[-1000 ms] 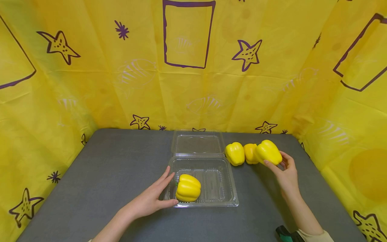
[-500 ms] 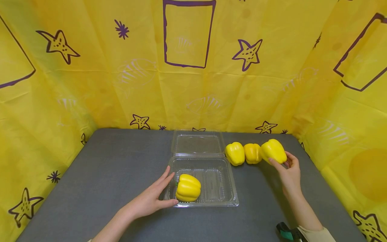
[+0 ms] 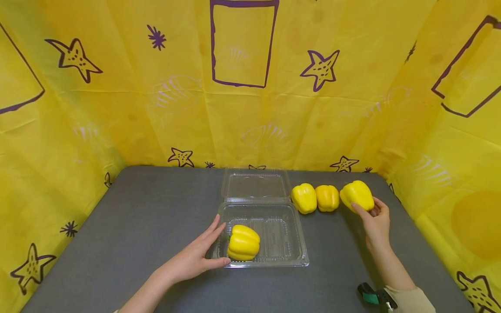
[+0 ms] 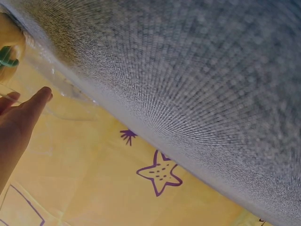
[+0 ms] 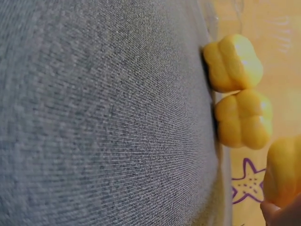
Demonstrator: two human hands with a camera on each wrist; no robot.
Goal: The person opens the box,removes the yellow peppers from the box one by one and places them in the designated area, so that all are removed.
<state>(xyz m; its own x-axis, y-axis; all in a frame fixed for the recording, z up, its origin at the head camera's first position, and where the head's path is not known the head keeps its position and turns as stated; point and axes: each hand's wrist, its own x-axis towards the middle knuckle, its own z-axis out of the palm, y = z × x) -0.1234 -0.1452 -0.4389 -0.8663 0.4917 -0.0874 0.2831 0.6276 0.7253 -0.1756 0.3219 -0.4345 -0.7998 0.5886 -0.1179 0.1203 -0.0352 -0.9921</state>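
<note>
My right hand [image 3: 376, 222] grips a yellow bell pepper [image 3: 358, 195] between thumb and fingers; in the right wrist view this pepper [image 5: 283, 172] is raised off the table. My left hand [image 3: 193, 256], fingers straight and spread, rests at the left edge of a clear plastic clamshell container [image 3: 279, 239]. Inside the container, on its left side, lies another yellow bell pepper [image 3: 243, 243], its green stem [image 4: 8, 57] visible in the left wrist view. Two more yellow bell peppers, one paler [image 3: 304, 198] and one deeper yellow [image 3: 327, 198], sit side by side right of the container.
The container's hinged lid [image 3: 256, 184] lies folded back toward the rear of the grey table [image 3: 156, 204]. A yellow patterned cloth [image 3: 242, 113] hangs around the table's back and sides. A dark strap with green [image 3: 372, 295] is at the right wrist.
My right hand has moved the gripped bell pepper to the right, away from the two standing ones, leaving a gap beside the deeper yellow one. My left hand has stayed at the container.
</note>
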